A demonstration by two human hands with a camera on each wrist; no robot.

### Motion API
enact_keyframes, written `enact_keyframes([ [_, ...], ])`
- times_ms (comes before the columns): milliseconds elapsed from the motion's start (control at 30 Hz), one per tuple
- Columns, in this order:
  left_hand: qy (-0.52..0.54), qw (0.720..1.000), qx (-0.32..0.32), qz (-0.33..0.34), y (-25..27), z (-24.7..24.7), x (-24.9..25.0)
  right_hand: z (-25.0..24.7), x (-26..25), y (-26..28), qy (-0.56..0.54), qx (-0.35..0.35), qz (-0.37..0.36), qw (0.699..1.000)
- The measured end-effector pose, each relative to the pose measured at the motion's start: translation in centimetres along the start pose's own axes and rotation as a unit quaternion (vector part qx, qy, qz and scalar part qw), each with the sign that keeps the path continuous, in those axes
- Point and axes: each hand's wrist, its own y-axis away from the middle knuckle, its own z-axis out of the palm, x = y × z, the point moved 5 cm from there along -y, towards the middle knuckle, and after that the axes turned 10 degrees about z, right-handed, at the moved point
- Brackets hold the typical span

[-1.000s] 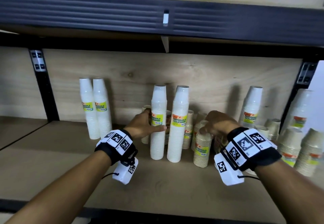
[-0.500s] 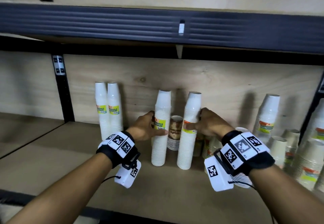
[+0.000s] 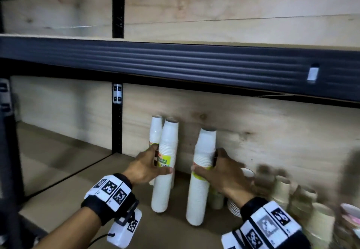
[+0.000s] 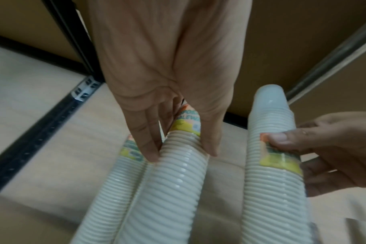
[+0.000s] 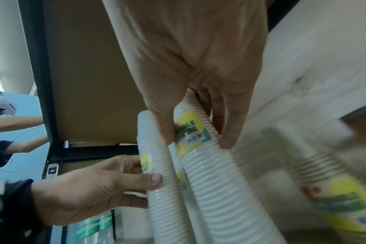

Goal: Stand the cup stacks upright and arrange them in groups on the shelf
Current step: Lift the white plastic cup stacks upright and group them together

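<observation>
Two tall white cup stacks with yellow labels stand upright on the wooden shelf [image 3: 78, 190]. My left hand [image 3: 158, 160] grips the left stack [image 3: 165, 186] at its label, thumb in front and fingers behind. My right hand [image 3: 206, 161] grips the right stack [image 3: 201, 194] the same way. A third white stack [image 3: 155, 130] stands against the back wall, right behind the left one. In the left wrist view my fingers [image 4: 148, 140] wrap the left stack [image 4: 173, 181] beside that third stack [image 4: 115, 181]. In the right wrist view my right hand [image 5: 196, 140] holds its stack [image 5: 211, 173].
Blurred beige paper cup stacks [image 3: 282, 190] and a low white pile [image 3: 233, 208] crowd the shelf to the right. A black upright post [image 3: 116, 122] stands at the back left, and a dark shelf beam [image 3: 175, 61] runs overhead. Another person's arms [image 5: 15, 122] show in the right wrist view.
My right hand left the beige cups and took hold of the second white stack. Both held stacks have moved left, close to the white stacks at the back wall. The head view swung left.
</observation>
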Motion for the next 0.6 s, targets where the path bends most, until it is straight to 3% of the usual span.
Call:
enact_keyframes([
  [233, 0.022, 0.998, 0.055, -0.015, -0.6, -2.7, -4.4, 7.2, -4.7, -4.0, -0.033, -0.031, -0.005, 0.999],
  [600, 0.053, 0.995, 0.063, -0.054, -1.4, -3.6, -8.4, 11.3, -6.0, -6.6, -0.057, -0.030, 0.010, 0.998],
])
